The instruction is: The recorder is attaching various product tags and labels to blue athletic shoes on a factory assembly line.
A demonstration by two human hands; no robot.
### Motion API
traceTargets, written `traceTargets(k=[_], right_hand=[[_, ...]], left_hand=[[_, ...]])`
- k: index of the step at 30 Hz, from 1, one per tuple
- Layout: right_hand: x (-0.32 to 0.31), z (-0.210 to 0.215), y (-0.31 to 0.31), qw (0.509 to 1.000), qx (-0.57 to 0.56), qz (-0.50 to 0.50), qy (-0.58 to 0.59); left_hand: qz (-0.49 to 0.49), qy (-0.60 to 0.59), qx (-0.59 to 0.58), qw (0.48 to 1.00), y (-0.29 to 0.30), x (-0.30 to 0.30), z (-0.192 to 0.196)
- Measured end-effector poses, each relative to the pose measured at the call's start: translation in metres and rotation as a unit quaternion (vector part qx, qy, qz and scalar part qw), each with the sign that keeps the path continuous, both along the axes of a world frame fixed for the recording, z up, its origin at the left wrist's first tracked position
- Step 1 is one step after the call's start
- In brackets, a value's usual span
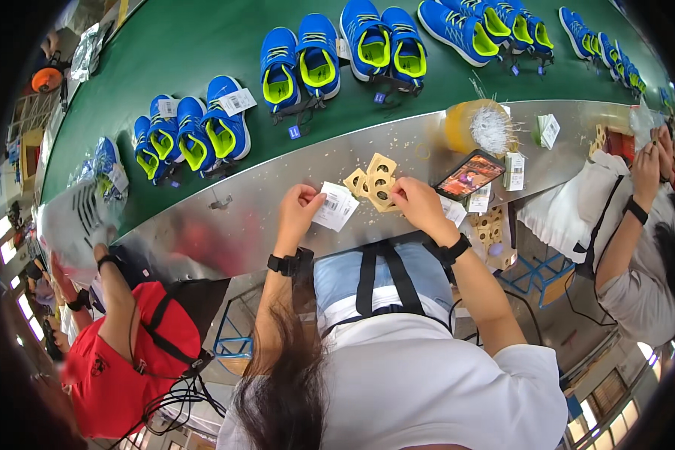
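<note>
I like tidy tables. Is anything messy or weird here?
Yes. Tiny pale scraps are scattered over the metal table, around the cardboard tags, like leftover bits. The blue shoes sit in neat pairs.

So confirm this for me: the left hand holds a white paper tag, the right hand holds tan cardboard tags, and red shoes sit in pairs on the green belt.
Not quite. The shoes are blue with yellow-green insides, not red, as the head view shows. The rest stands: left hand holds the white paper tag, right hand holds the tan cardboard tags, pairs on the green belt.

Bright, even light; glare on the metal bench (pixel 262 225); fisheye bending and dark rim.
</note>
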State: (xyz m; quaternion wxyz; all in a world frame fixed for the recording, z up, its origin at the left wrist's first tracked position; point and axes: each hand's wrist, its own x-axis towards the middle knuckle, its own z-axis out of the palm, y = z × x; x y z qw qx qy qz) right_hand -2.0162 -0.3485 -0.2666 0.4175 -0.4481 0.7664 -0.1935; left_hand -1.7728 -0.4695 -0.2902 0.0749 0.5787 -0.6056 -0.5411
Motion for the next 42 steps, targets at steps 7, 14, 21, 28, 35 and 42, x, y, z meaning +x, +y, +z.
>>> traceTargets(k=[7, 14, 21, 28, 35, 42], right_hand=[[-0.008, 0.011, -0.003, 0.999, -0.013, -0.016, -0.048], [-0.015, 0.014, -0.009, 0.992, -0.052, -0.075, -0.089], [-0.012, 0.014, -0.005, 0.994, -0.1, -0.03, 0.026], [-0.012, 0.004, 0.001, 0.994, -0.091, -0.018, 0.062], [-0.018, 0.015, -0.006, 0.99, -0.106, -0.08, -0.044], [-0.017, 0.048, -0.02, 0.967, -0.192, -0.1, -0.135]], left_hand=[[0.009, 0.019, 0.095, 0.995, -0.002, 0.004, -0.009], [0.002, 0.097, 0.202, 0.975, -0.018, 0.015, -0.011], [0.006, 0.119, 0.2, 0.973, -0.016, 0.017, -0.006], [-0.019, 0.104, 0.2, 0.974, -0.015, 0.016, -0.023], [0.04, 0.177, 0.205, 0.962, -0.021, 0.008, 0.014], [-0.037, 0.27, 0.219, 0.937, -0.011, -0.074, 0.059]])
